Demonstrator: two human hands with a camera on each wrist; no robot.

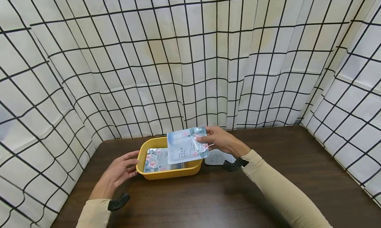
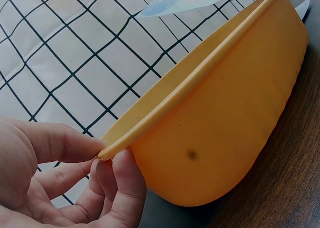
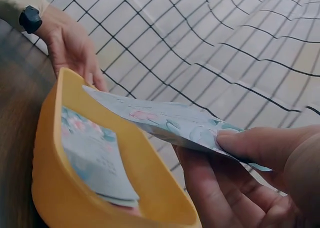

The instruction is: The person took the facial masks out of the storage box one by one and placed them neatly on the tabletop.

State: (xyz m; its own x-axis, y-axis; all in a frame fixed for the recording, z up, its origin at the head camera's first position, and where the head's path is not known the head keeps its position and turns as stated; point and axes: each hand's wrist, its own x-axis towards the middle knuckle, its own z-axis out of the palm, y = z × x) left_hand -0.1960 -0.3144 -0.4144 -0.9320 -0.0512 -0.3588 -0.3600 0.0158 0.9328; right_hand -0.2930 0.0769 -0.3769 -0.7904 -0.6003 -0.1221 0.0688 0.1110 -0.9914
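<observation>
My left hand (image 1: 120, 168) pinches the rim at the left end of a yellow plastic tub (image 1: 169, 174). In the left wrist view the thumb lies over the rim and fingertips sit beneath it. My right hand (image 1: 223, 140) holds a pale blue, flower-printed sachet (image 1: 183, 150) by its right edge, thumb on top and fingers below. This flat sachet hovers tilted over the tub's right half, hiding part of the inside. More flower-printed sachets (image 3: 92, 155) lie in the tub, and the right wrist view shows edges of at least two stacked there.
A pale packet (image 1: 216, 158) lies on the dark wooden table (image 1: 268, 162) just right of the tub, partly under my right hand and wrist. White curtains (image 1: 202, 72) with a black grid stand behind the table and along both sides.
</observation>
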